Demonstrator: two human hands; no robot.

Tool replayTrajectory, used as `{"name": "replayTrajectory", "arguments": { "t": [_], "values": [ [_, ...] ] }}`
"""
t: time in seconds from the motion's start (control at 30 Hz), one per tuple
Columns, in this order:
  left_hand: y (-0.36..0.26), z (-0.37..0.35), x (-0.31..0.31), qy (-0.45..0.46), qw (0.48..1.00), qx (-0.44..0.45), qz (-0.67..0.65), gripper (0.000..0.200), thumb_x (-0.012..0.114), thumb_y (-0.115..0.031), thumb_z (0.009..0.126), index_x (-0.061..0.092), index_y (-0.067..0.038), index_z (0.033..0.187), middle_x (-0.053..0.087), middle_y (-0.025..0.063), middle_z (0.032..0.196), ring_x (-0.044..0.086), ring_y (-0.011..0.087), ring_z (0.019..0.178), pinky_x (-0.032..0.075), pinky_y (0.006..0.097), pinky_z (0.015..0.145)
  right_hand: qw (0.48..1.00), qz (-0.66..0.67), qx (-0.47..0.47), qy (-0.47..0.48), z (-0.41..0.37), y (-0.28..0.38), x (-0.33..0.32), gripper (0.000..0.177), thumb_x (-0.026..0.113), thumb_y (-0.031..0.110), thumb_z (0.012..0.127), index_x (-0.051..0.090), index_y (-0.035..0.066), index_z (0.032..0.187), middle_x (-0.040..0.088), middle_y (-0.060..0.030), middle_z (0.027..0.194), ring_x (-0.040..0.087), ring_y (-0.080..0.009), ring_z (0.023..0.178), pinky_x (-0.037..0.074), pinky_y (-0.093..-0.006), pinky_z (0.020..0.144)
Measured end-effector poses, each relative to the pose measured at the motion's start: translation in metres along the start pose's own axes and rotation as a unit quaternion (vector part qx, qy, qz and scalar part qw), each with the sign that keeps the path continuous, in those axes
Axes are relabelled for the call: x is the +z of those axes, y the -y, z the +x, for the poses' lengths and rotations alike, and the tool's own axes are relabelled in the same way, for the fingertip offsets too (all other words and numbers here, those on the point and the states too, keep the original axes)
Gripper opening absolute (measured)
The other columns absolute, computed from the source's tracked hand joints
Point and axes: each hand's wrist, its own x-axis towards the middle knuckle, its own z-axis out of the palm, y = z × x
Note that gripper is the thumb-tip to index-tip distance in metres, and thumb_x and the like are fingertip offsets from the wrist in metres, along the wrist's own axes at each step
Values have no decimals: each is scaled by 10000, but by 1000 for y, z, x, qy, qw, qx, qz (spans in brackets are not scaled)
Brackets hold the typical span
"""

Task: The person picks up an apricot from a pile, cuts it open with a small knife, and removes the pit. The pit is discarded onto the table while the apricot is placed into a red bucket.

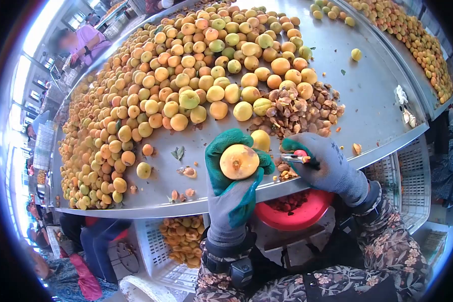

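Observation:
My left hand [230, 194], in a grey and green glove, is wrapped around a yellow-orange apricot [239, 162] with a brown scar at its middle. In my gloved right hand [324, 163] is a small knife [296, 158] with a reddish handle, its thin blade pointing left toward the apricot. Behind the hands another yellow apricot [260, 140] rests on the metal table [186, 151]. Just past my right hand lies a heap of brown pits [299, 108]. The big pile of apricots [181, 70] spreads over the far and left parts of the table.
Below the table edge are a red basin [294, 221] with dark scraps and a white crate [153, 246] of cut apricots. More white crates [415, 176] stand at the right. A crumpled white item [401, 95] lies near the right rim. A person in purple [88, 43] is at the far left.

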Motion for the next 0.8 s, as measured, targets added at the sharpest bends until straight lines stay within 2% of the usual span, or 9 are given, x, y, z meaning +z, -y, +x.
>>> {"name": "replayTrajectory", "arguments": {
  "t": [0.07,0.23,0.27,0.3,0.5,0.53,0.6,0.73,0.8],
  "values": [
    [-1,0,0,-49,997,-24,63,571,614,117,725,424,-35,1241,511,81,1141,559,193,963,478,345,859,1000,-7,1,4,1,2,-3,286,649,83,772,567,-1,1032,604,-164,917,610,-301,834,474,-361,728],
    [4,0,-4,-76,984,0,159,563,672,108,689,477,-31,1197,515,72,1160,530,150,1005,456,298,893,1000,-8,-11,15,-1,4,-6,287,654,90,772,569,-3,1029,605,-165,914,610,-311,837,475,-364,727],
    [4,-1,-4,-83,978,0,191,560,687,97,682,486,-28,1189,518,70,1163,522,139,1013,449,285,894,999,-19,-38,5,-1,2,-5,313,644,74,734,562,15,1031,592,-153,885,602,-317,795,472,-376,682],
    [4,-2,-5,-83,978,0,191,560,687,97,682,486,-28,1189,518,70,1163,522,139,1013,449,285,894,997,-31,-65,-5,-1,0,-4,345,633,58,697,555,33,1032,578,-142,857,594,-322,754,468,-388,637],
    [-3,-3,-8,-86,979,-17,182,537,672,79,677,498,-23,1174,522,60,1138,522,138,999,439,273,887,997,-66,-43,15,-3,1,-3,354,627,43,689,539,35,1032,565,-135,849,590,-306,751,462,-382,643],
    [-6,-3,-6,-90,983,-42,155,527,661,79,672,503,-21,1164,521,60,1127,521,138,993,439,272,883,997,-66,-44,16,-3,4,-5,354,627,43,689,539,35,1032,565,-135,849,590,-306,751,462,-382,643],
    [-7,-3,-7,-96,985,-65,127,517,651,79,667,509,-19,1154,520,60,1117,520,139,986,440,271,879,995,-87,-2,52,0,12,-10,300,646,85,737,557,19,1016,589,-151,892,601,-335,847,482,-382,709],
    [1,-2,-15,-94,971,11,220,519,650,64,641,513,-16,1135,518,57,1072,517,141,971,441,270,862,990,-121,2,67,0,15,-10,366,632,64,716,537,25,1067,583,-156,933,595,-346,866,483,-392,708],
    [2,-2,-13,-105,962,36,250,515,652,59,631,515,-16,1123,517,56,1062,518,144,970,440,271,861,977,-198,57,59,0,21,-8,433,619,47,693,512,30,1112,573,-162,994,588,-356,891,482,-396,706]
  ]
}}
